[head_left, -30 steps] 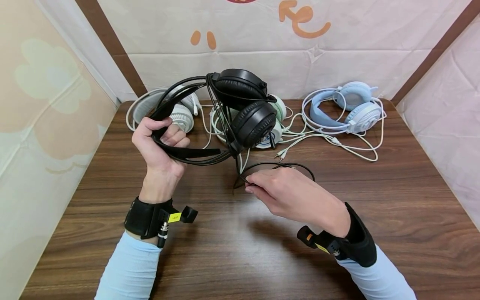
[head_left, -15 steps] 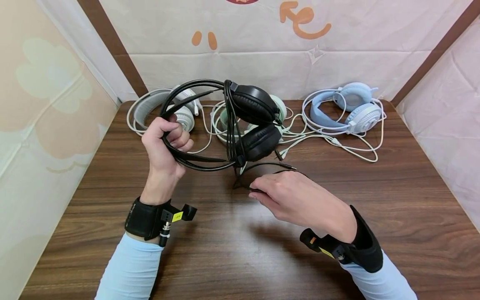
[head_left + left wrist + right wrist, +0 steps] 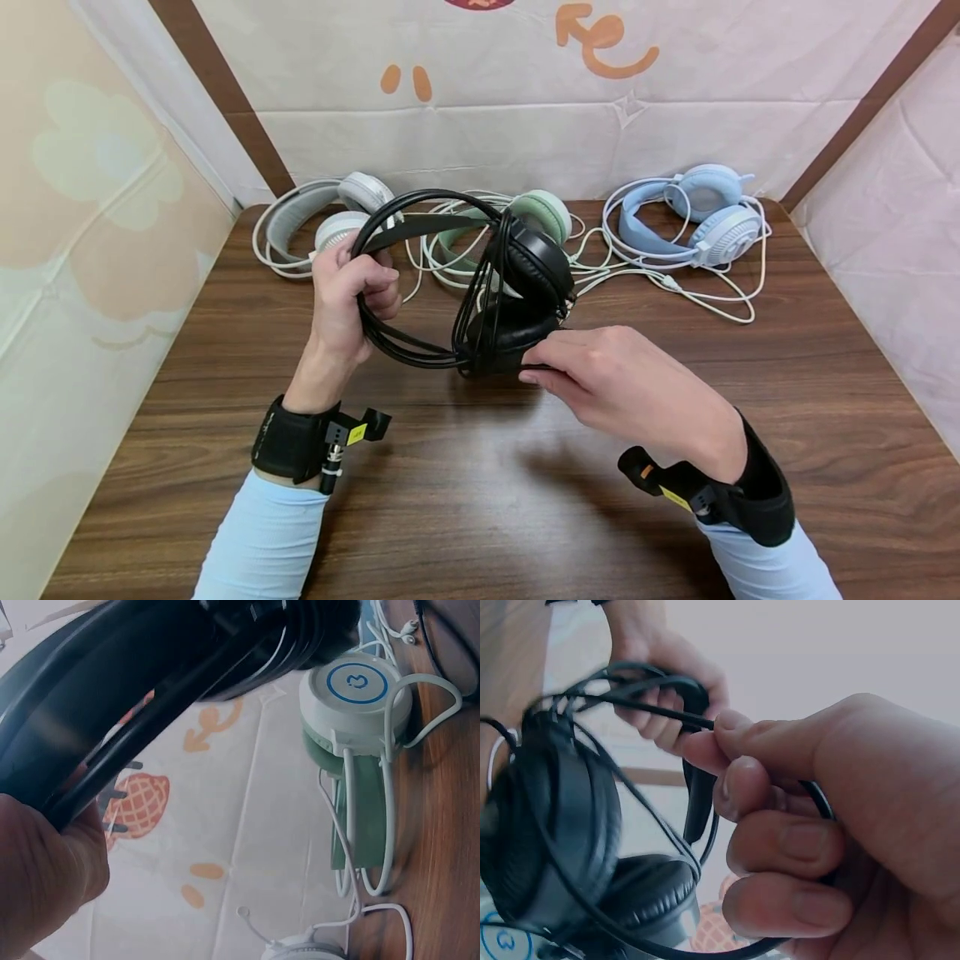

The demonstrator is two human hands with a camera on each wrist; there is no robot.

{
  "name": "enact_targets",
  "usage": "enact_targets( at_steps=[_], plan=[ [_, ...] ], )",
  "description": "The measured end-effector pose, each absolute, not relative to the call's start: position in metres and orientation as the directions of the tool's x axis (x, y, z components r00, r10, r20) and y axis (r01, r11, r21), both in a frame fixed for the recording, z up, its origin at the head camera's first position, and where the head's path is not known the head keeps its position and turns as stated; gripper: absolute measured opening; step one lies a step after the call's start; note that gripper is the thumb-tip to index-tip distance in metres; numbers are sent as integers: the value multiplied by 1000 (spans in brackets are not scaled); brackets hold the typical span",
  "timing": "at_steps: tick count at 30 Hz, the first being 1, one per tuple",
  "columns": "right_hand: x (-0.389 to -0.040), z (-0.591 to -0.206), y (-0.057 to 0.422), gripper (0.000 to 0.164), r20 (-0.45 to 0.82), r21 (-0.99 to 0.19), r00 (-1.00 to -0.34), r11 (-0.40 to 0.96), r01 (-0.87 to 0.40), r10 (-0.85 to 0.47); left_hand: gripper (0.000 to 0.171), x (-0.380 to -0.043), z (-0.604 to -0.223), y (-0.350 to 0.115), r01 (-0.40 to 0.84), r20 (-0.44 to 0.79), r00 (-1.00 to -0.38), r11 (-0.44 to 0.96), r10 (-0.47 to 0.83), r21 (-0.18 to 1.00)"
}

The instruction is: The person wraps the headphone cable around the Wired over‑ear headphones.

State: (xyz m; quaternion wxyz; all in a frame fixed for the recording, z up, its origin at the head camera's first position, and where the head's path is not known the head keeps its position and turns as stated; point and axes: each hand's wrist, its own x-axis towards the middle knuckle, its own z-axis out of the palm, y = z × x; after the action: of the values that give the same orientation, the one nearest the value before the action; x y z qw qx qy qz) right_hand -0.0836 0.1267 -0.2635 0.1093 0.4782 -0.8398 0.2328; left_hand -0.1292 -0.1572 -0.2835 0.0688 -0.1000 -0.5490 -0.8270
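Left grip [image 3: 348, 297] holds black headphones [image 3: 536, 265], cable [image 3: 486, 287] bunched beside padded cups [image 3: 574, 817].

Table [image 3: 465, 517] bears white headset [image 3: 341, 227]; green headset [image 3: 542, 215]; blue headset [image 3: 726, 235]

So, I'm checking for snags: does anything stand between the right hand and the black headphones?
Nothing visible does. The right hand pinches a black cable of the black headphones, close to their ear cups; the left hand grips the headband.

Hand [image 3: 51, 877] gripping apparent black headband [image 3: 97, 686], white-green headphones [image 3: 349, 724]
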Motion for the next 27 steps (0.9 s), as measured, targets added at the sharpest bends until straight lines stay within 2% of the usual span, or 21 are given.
enact_targets(
  at_steps=[7, 11, 18, 27],
  plan=[
    [-93, -259, 138, 7, 481, -230, -534, 488, -842, -695, 14, -124, -280, -157, 163, 232, -958, -347, 168, 924],
    [-95, -258, 144, 15, 537, -202, -534, 515, -833, -653, 16, -121, -278, -156, 136, 213, -949, -308, 233, 942],
    [-100, -256, 150, 18, 593, -129, -497, 535, -835, -634, 17, -119, -278, -156, 125, 202, -940, -272, 276, 954],
    [-98, -246, 168, 18, 569, -134, -560, 604, -786, -602, 16, -120, -278, -158, 135, 212, -934, -267, 286, 954]
  ],
)
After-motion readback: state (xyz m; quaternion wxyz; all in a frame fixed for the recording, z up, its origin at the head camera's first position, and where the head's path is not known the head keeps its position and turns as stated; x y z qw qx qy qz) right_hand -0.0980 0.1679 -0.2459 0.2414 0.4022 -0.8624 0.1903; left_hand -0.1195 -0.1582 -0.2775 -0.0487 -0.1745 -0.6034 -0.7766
